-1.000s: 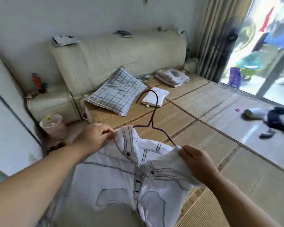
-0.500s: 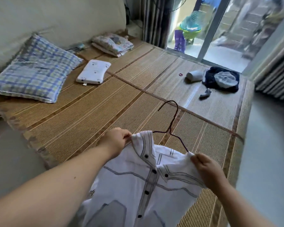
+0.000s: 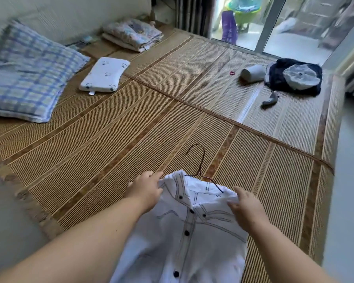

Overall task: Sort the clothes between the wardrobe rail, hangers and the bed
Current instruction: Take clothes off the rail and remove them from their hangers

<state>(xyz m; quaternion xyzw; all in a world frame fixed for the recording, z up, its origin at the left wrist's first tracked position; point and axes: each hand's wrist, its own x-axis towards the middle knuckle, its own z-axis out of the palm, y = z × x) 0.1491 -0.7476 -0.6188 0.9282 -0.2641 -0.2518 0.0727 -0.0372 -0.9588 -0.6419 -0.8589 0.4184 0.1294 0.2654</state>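
White button-front shirt with dark stitching (image 3: 184, 231) hangs on a thin dark wire hanger (image 3: 202, 161) between both hands. Left hand (image 3: 146, 190) and right hand (image 3: 247, 207) each pinch the nearest shoulder, above a woven straw bed mat (image 3: 110, 139).

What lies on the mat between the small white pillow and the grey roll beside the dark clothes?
In the head view, a small red ring lies there, close to the grey roll; the rest toward the white pillow is bare mat.
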